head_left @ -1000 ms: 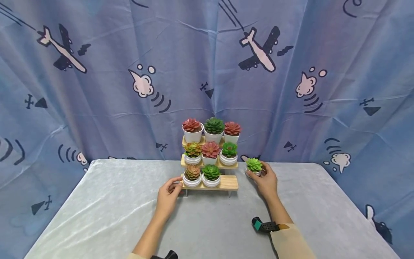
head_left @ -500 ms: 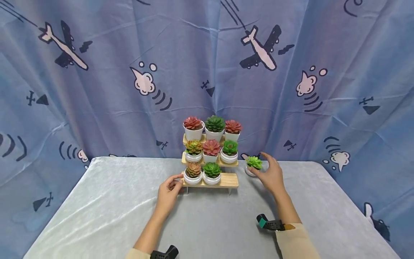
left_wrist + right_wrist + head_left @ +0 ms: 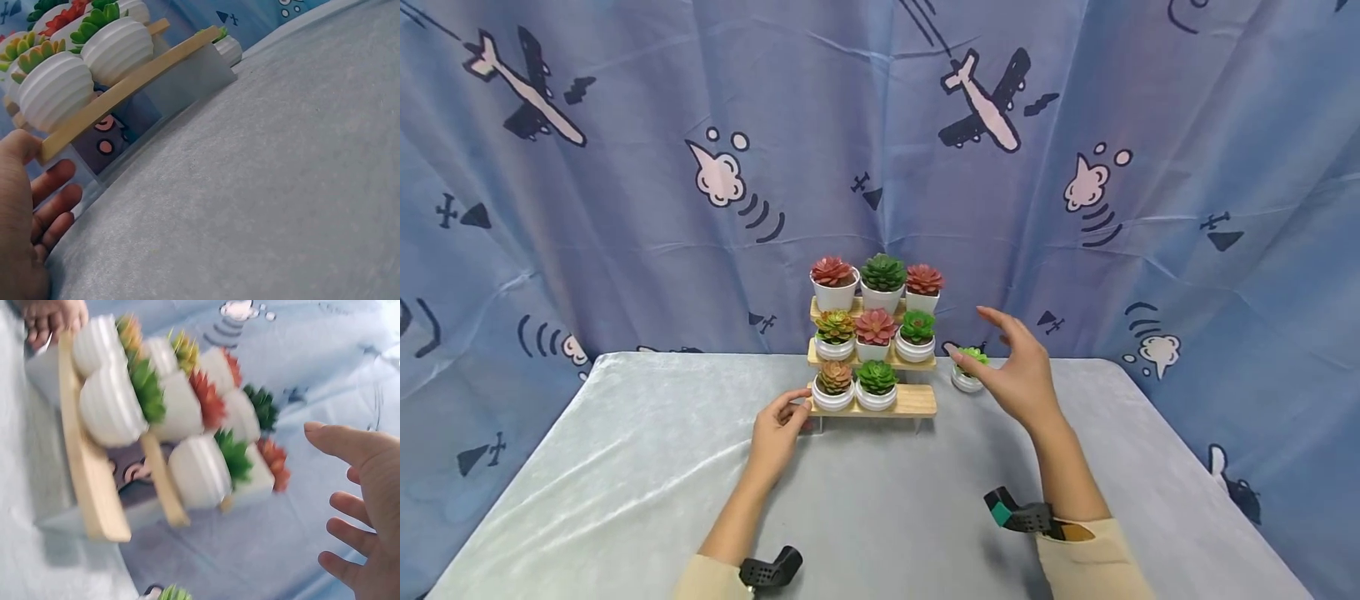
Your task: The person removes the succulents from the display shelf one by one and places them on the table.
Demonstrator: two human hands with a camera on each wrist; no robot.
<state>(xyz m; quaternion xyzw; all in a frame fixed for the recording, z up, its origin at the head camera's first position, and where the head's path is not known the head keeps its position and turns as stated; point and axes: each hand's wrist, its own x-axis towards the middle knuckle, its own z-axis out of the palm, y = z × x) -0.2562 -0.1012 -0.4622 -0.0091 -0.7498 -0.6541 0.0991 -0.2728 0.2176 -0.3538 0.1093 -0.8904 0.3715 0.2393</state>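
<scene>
A three-tier wooden plant stand (image 3: 916, 401) bears several potted artificial succulents in white pots. On its lowest tier sit an orange-brown succulent (image 3: 834, 385) and a green succulent (image 3: 876, 385); bare wood shows to their right. My left hand (image 3: 777, 429) holds the left end of this lowest board, thumb at the board's end and fingers below it in the left wrist view. To the right of the stand, a bright green succulent (image 3: 967, 380) stands on the table, partly hidden by my right thumb. My right hand (image 3: 1018, 375) is raised near it, thumb and fingers spread, holding nothing.
A grey-white cloth covers the table (image 3: 880, 500). Behind it hangs a blue curtain (image 3: 880, 125) printed with airplanes. Clear supports (image 3: 200, 81) hold up the lowest board. Both wrists wear black straps with small devices.
My right hand has let go of the bright green succulent and lifted away from it, its fingers spreading. The succulent now stands on the table. My left hand stays at the stand.
</scene>
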